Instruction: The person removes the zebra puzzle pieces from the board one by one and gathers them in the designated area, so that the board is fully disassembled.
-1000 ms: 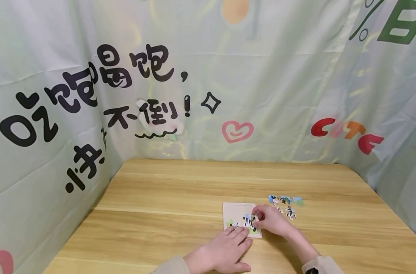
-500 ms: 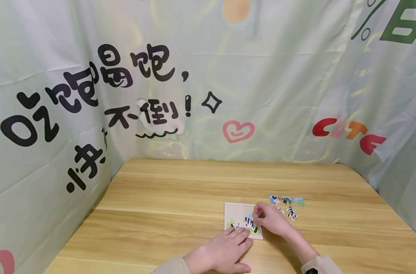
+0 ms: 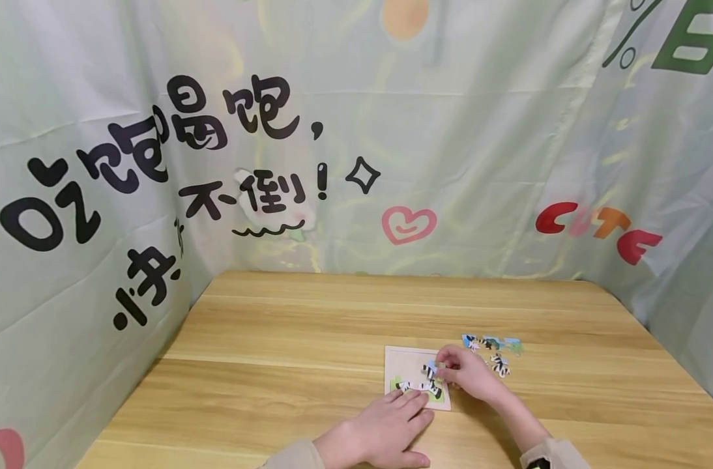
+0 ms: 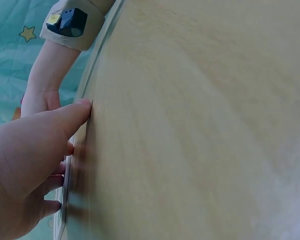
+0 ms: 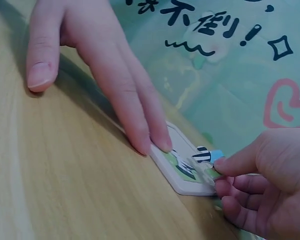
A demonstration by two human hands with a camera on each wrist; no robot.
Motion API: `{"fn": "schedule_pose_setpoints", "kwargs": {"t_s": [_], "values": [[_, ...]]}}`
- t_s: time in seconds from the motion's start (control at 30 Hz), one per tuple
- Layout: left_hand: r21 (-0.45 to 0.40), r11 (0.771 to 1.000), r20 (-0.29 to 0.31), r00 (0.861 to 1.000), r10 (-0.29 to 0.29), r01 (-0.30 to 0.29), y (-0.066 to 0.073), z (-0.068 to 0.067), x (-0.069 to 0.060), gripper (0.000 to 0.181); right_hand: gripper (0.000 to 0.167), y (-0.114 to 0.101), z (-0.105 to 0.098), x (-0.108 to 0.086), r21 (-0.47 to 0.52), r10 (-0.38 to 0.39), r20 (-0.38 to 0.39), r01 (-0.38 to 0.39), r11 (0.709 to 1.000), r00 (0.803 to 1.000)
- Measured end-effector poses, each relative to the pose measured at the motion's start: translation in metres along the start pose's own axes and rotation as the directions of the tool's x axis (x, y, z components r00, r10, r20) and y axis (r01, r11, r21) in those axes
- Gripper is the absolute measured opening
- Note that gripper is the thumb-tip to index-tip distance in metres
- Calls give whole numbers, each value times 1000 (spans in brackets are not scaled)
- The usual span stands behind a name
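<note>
The square puzzle board (image 3: 400, 355) lies on the table with several zebra and green pieces along its near side. My left hand (image 3: 388, 426) rests on the board's near edge, its fingers straight over the pieces; in the right wrist view its fingertips (image 5: 162, 142) touch the board. Thumb and fingers of my right hand (image 3: 468, 374) pinch a puzzle piece (image 5: 215, 156) with black-and-white stripes and blue, tilted over the board's right side. Something green shows just below that piece; whether it is a separate piece I cannot tell.
Several loose puzzle pieces (image 3: 491, 343) lie on the wooden table (image 3: 309, 319) beyond my right hand, with a zebra piece (image 3: 500, 365) nearer to it. A printed curtain (image 3: 480, 143) hangs behind the table.
The striped piece in my right hand has come apart from the zebra piece below it, leaving a gap. The right hand has shifted slightly to the right. My left hand stays put.
</note>
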State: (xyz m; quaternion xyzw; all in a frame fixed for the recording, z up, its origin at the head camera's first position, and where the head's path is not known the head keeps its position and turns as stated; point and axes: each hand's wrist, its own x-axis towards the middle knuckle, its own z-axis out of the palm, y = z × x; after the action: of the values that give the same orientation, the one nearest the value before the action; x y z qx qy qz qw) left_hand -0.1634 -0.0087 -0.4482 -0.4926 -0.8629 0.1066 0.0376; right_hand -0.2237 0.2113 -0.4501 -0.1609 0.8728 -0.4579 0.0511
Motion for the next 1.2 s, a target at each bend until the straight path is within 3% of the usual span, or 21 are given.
{"fn": "schedule_pose_setpoints", "kwargs": {"t_s": [0.3, 0.5, 0.73, 0.93, 1.2], "values": [[-2, 1000, -7, 1000, 7, -7, 1, 2, 0, 68, 16, 8, -25, -12, 40, 28, -68, -25, 999, 997], [-5, 1000, 12, 1000, 6, -6, 2, 2, 0, 69, 19, 15, -49, -30, 65, 80, -101, -74, 995, 992], [-1, 1000, -12, 1000, 1, -1, 1, 7, -1, 69, 25, 31, -74, -51, 71, 132, -151, -123, 990, 980], [-27, 999, -22, 1000, -21, 21, -2, 7, -7, 69, 26, 44, -90, -65, 17, 179, -224, -180, 984, 958], [-33, 998, -21, 999, -46, 45, -9, 7, -20, 69, 30, 63, -111, -75, 0, 216, -225, -222, 975, 950]]}}
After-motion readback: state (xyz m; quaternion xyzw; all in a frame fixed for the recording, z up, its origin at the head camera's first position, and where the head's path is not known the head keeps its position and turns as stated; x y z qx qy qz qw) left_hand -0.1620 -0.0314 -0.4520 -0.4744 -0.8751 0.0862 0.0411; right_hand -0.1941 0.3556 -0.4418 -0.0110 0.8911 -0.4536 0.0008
